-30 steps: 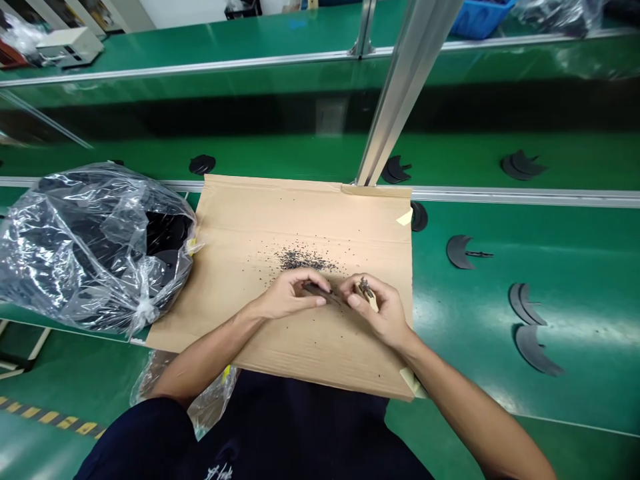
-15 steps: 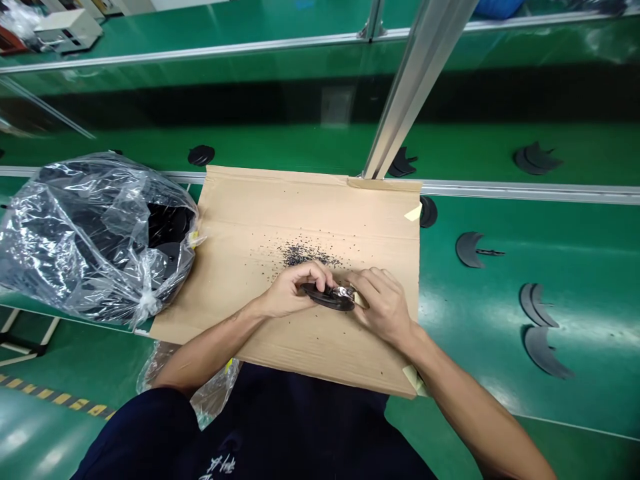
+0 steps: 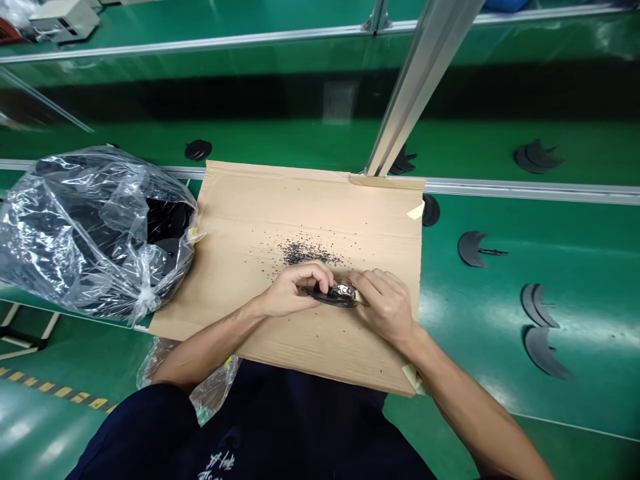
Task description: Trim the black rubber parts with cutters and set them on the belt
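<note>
My left hand [image 3: 295, 290] is closed round one end of a flat black curved part [image 3: 327, 297], held just above a sheet of cardboard [image 3: 250, 220]. My right hand [image 3: 385, 305] is closed on a small metal tool [image 3: 345, 291] with a tan handle, its tip pressed to the black part. A scatter of black shavings [image 3: 305, 252] lies on the cardboard just beyond my fingers.
A clear plastic bag [image 3: 90, 230] full of black parts sits at the left. Loose black crescent parts [image 3: 537, 307] lie on the green belt at the right and behind the cardboard [image 3: 198, 150]. A slanted metal post [image 3: 415, 80] rises from the cardboard's far edge.
The black part has turned flatter between my hands and the metal tool tip now rests on it. My hands have stayed over the same spot on the cardboard.
</note>
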### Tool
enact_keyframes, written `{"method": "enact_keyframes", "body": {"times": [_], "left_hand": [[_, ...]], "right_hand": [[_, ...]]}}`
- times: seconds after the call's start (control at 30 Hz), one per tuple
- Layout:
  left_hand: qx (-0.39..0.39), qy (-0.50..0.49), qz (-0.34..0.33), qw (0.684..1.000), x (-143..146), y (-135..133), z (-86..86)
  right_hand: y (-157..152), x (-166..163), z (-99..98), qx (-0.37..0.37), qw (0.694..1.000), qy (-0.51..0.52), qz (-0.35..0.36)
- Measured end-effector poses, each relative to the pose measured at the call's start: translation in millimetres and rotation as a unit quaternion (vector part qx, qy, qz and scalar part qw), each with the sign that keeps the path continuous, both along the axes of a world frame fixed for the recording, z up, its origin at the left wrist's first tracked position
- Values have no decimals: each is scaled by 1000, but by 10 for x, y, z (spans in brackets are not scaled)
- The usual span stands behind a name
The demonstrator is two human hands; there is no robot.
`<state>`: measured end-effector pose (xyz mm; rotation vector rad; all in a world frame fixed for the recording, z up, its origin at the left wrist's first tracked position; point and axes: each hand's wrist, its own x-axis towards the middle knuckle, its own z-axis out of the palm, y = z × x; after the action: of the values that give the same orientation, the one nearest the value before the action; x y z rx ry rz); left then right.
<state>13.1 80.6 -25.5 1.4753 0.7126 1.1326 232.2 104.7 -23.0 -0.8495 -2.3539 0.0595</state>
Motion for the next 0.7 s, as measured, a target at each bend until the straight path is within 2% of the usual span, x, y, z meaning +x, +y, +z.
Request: {"method": "enact_keyframes", "body": {"times": [0.27, 0.5, 0.6, 0.7], "left_hand": [[26, 47, 5, 999, -55, 17, 26], [82, 201, -15, 976, -123, 11, 156], [88, 241, 35, 966, -106, -6, 149], [50, 227, 115, 966, -128, 0, 115]], "right_hand": [[-16, 42, -8, -26, 999, -18, -5], [44, 78, -28, -29, 995, -74, -63], [57, 71, -4, -41, 989, -117, -84], [64, 66, 1, -57, 985, -134, -96]]}}
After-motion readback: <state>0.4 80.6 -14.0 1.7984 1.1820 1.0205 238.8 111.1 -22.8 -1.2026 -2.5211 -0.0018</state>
